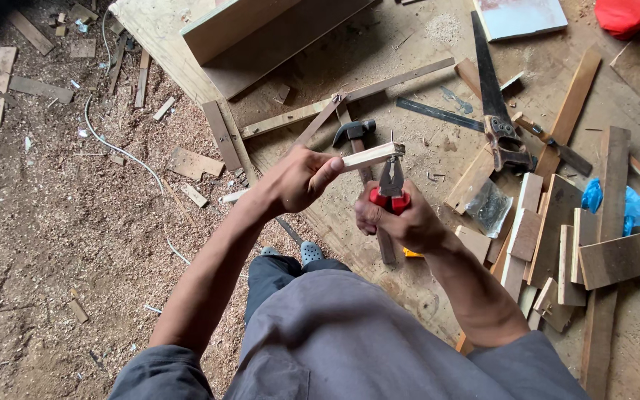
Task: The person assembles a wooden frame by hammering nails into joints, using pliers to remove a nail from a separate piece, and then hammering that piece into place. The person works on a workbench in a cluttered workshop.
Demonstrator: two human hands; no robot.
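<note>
1. Left hand (pixel 301 178) is pinching a short pale wood strip (pixel 370 156) near the middle of the frame, thumb on top.
2. Right hand (pixel 401 222) is clenched round the red handles of a pair of pliers (pixel 390 185), whose nose is up against the right end of the strip.
3. Just behind them on the plywood floor (pixel 409 81) lies a hammer (pixel 355 133), partly covered by the strip.
4. Upper right there's a handsaw (pixel 494 104) and a dark flat ruler (pixel 438 113); a heap of offcut boards (pixel 572 244) fills the right side.
5. Sawdust and scraps cover the left.
6. Can't make out what the pliers' tips are actually biting, too small.
</note>
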